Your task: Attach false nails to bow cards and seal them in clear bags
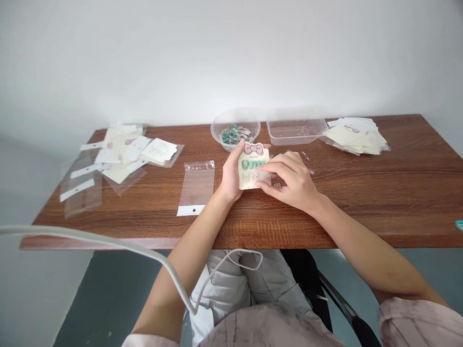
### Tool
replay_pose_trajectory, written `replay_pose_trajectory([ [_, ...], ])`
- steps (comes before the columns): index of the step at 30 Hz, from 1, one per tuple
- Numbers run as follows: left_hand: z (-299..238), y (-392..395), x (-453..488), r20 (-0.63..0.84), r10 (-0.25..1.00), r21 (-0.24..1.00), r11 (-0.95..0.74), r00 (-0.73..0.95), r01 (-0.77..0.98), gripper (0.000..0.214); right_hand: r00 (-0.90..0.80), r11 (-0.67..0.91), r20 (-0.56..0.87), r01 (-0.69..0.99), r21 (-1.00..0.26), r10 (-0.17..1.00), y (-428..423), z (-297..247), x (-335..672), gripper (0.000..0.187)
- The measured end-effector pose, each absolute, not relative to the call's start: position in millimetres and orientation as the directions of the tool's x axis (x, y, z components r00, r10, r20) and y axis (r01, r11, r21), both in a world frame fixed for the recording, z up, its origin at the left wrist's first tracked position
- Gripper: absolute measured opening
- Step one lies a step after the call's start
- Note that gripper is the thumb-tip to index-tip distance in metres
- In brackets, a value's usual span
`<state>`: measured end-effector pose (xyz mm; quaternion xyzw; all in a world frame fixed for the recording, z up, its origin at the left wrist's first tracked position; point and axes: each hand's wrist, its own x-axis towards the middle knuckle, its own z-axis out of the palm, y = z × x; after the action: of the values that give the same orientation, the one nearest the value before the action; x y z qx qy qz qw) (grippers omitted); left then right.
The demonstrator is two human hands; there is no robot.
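Note:
My left hand grips a cream card with a pink bow printed at its top, its thumb along the card's left edge. Across the card runs a row of shiny green press-on nails; a paler row sits below. Over the card's right side reaches my right hand, with thumb and index fingertips apart, touching the card's face near the nails. Behind the card, part of the left fingers is hidden. A few small pinkish pieces lie on the table beyond my right hand.
A flat clear bag lies left of my hands. Behind them stand a round clear bowl of green and pinkish nails and a rectangular clear tray. Cards and bags are heaped left, more cards right. A white cable crosses the front.

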<state>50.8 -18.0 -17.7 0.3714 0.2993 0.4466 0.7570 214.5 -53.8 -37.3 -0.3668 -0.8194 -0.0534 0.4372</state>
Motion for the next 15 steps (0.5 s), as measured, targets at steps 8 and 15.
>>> replay_pose_trajectory([
  [8,-18.4,-18.0,50.6,-0.121,0.898,0.839,0.320,0.422,-0.439,0.055,-0.362,0.750,0.763,0.619,-0.232,0.535,-52.7,-41.3,213.9,0.008],
  [15,-20.0,-17.2,49.6,-0.063,0.918,0.859,0.250,0.392,-0.447,0.052,-0.385,0.719,0.724,0.659,-0.218,0.572,-51.4,-42.6,213.0,0.015],
])
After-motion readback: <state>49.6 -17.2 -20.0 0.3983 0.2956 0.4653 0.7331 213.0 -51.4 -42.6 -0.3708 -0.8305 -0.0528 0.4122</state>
